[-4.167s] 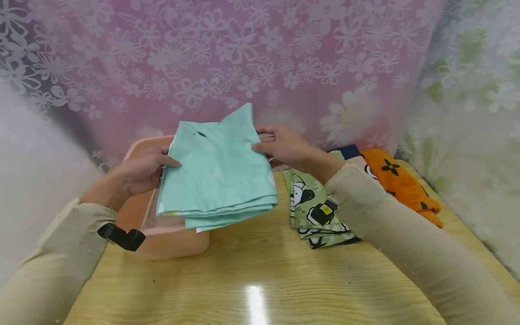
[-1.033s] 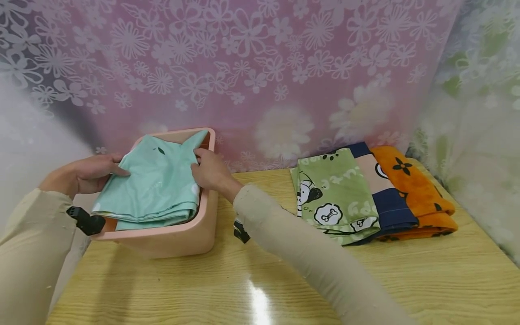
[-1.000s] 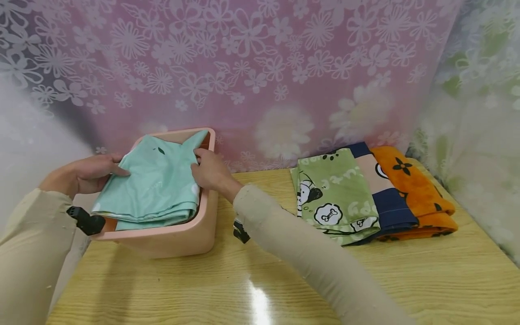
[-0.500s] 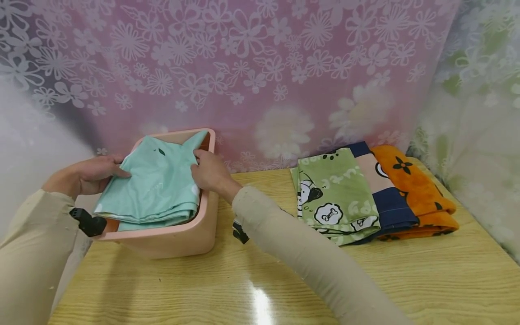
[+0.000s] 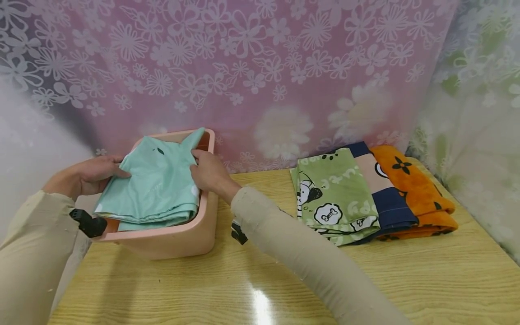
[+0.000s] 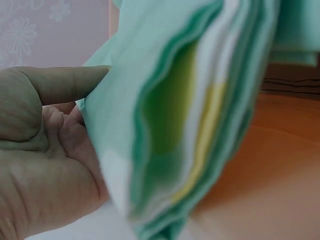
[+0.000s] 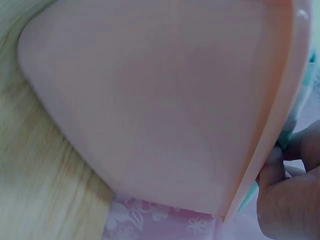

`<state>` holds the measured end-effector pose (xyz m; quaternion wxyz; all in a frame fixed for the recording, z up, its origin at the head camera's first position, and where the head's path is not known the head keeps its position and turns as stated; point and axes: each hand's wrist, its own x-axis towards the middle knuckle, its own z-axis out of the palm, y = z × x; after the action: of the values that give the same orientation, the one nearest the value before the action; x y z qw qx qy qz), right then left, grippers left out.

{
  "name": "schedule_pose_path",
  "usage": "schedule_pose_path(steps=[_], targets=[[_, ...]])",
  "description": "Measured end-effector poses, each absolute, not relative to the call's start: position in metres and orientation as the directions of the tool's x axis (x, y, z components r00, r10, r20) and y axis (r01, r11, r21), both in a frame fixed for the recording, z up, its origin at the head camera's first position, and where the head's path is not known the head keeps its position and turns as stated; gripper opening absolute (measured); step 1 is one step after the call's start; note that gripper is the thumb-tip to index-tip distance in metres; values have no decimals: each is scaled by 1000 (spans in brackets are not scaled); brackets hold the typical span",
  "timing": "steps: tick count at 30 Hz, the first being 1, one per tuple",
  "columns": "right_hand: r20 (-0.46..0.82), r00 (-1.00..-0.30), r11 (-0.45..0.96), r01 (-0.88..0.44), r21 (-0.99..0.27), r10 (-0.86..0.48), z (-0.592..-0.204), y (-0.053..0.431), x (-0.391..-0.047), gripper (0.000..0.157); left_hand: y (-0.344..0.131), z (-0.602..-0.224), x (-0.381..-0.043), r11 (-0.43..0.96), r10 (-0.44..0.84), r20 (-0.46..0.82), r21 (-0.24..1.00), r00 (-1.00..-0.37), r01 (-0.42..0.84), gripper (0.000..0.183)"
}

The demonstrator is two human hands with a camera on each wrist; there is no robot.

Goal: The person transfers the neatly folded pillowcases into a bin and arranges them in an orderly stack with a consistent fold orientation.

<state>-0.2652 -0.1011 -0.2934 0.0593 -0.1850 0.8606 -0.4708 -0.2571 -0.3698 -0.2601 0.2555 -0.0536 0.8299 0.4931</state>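
Observation:
A folded mint-green cloth (image 5: 156, 180) with pale print lies in the mouth of a pink plastic bin (image 5: 174, 243) on the left of the table. My left hand (image 5: 95, 174) grips the cloth's left edge, thumb on top; the left wrist view shows its stacked layers, with white and yellow between them. At the cloth's right edge, by the bin's rim, my right hand (image 5: 211, 171) pinches the fabric. One corner of the cloth sticks up near the back of the bin. In the right wrist view the bin's outer wall (image 7: 150, 110) hides much of the cloth, and the right hand shows at the edge.
On the right of the wooden table (image 5: 195, 289) lie a folded green dog-print cloth (image 5: 337, 189), a navy and beige one (image 5: 390, 203) and an orange one (image 5: 410, 180), overlapping. A pink floral curtain (image 5: 252, 81) hangs behind.
Since the earliest frame, both hands have moved the mint-green cloth left and down into the bin's mouth. Over the last second hands and cloth barely shift; its raised corner leans slightly left.

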Motion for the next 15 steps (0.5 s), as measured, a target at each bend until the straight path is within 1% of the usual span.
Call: schedule_pose_path(steps=[4,6,12,15], targets=[[36,-924,375,-190,-908,-382,-294,-98,-265,47,-367,-260,-256,525,164,-472,785,-866,-328,67],[28,-916,344,-179,-922,-400,-293,-95,-263,48,-366,-259,-256,538,175,-470,782,-865,-316,67],[52,-881,394,-262,-881,-469,-287,-90,-258,49,-362,-257,-254,562,154,-460,769,-875,-305,67],[55,-869,419,-292,-860,-492,-286,-89,-255,46,-358,-257,-252,566,137,-463,762,-876,-314,70]])
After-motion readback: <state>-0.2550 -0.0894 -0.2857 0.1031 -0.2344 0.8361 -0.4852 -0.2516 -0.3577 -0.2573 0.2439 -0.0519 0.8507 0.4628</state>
